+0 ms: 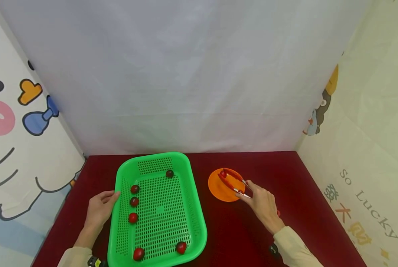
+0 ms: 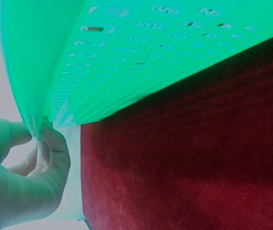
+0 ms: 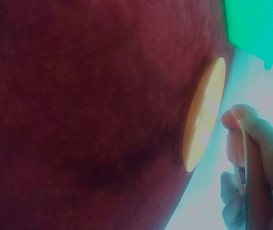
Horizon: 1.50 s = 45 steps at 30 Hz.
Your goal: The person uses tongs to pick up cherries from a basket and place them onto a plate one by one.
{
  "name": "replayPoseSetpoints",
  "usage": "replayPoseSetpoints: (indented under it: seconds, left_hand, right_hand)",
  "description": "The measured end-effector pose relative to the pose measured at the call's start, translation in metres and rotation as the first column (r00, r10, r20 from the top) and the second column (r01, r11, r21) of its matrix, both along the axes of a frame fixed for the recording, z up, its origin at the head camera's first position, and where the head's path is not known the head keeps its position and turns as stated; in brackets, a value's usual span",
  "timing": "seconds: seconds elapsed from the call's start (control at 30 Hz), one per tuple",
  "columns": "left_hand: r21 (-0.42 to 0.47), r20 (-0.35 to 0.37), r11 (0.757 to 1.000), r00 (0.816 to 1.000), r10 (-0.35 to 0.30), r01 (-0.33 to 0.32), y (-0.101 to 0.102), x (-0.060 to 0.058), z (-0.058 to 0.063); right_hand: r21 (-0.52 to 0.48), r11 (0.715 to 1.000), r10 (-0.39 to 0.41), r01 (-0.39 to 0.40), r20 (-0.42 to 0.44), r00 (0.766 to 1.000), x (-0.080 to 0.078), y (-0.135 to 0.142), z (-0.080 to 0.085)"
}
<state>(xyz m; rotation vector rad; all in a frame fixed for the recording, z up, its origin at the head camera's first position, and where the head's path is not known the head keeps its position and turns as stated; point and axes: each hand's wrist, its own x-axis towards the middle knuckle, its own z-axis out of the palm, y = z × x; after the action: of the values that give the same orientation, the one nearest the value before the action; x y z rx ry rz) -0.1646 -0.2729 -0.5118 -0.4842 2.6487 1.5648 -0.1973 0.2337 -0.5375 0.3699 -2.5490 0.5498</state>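
My left hand (image 1: 100,209) pinches the left rim of a green perforated plastic basket (image 1: 199,218) between thumb and fingers, as the left wrist view shows closely. Several dark-red cherry tomatoes (image 1: 134,201) lie scattered on the basket floor. My right hand (image 1: 262,202) grips a pair of red-tipped metal tongs (image 1: 226,182). Between the tips of the tongs sits one red cherry tomato (image 1: 223,173), over the far part of a small orange plate (image 1: 217,193). In the right wrist view this tomato (image 3: 230,120) appears raised off the plate (image 3: 203,115).
A dark red cloth (image 1: 232,233) covers the table. The plate lies to the right of the basket. A white curtain (image 1: 199,92) hangs along the back edge, and printed panels stand at the left (image 1: 15,148) and right (image 1: 362,167).
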Motion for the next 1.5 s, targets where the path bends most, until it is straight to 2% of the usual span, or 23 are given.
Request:
replayPoseSetpoints:
  seconds: [0.13, 0.3, 0.77, 1.5]
  left_hand:
    - [0.006, -0.003, 1.0, 1.0, 0.002, -0.002, 0.0004, 0.0004, 0.0005]
    - [0.006, -0.014, 1.0, 1.0, 0.003, -0.003, 0.0005, 0.0011, 0.0004]
    - [0.006, -0.01, 1.0, 1.0, 0.005, -0.005, 0.0009, 0.0016, 0.0011]
    - [-0.007, 0.002, 1.0, 1.0, 0.016, -0.016, 0.0012, 0.0016, 0.0014]
  right_hand:
    - [0.004, 1.0, -0.023, 0.023, 0.07, 0.997, 0.0013, 0.0023, -0.001]
    - [0.007, 0.999, -0.035, 0.034, 0.107, 0.994, 0.0012, 0.0045, -0.003]
    - [0.017, 0.999, -0.05, 0.048, 0.166, 0.985, 0.0008, 0.0052, -0.0073]
    - [0.025, 0.998, -0.056, 0.053, 0.199, 0.978, 0.0012, 0.0041, -0.0098]
